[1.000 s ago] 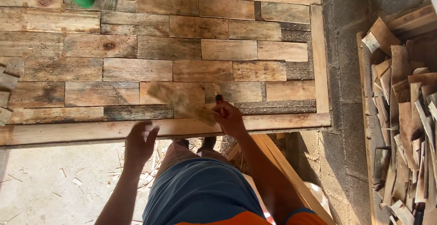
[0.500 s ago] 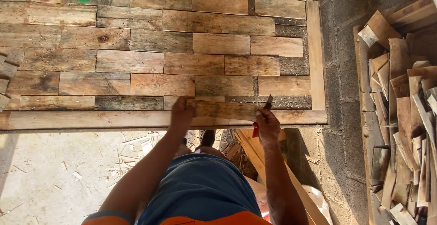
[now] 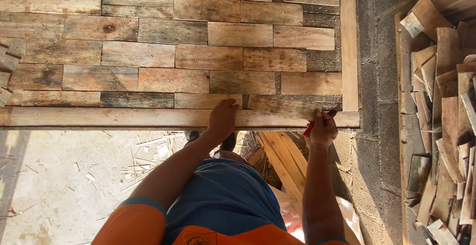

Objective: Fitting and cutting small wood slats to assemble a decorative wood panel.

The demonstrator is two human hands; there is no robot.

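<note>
Short weathered wood slat [image 3: 282, 107], judged light, stiff and splintery: pressed flat at one end by the left hand [image 3: 221, 118], marked at the other with a red pencil [image 3: 317, 122] pinched in the right hand [image 3: 323, 130].

Warm daylight, bright and even over the panel [image 3: 173, 52]. Strongest on the floor [image 3: 59, 185] at 8 o'clock, nearly washed out, with a hard shadow band at its left edge. The wall [image 3: 377, 126] at 3 o'clock sits dimmer. Focus is sharp; edges bend slightly.
</note>
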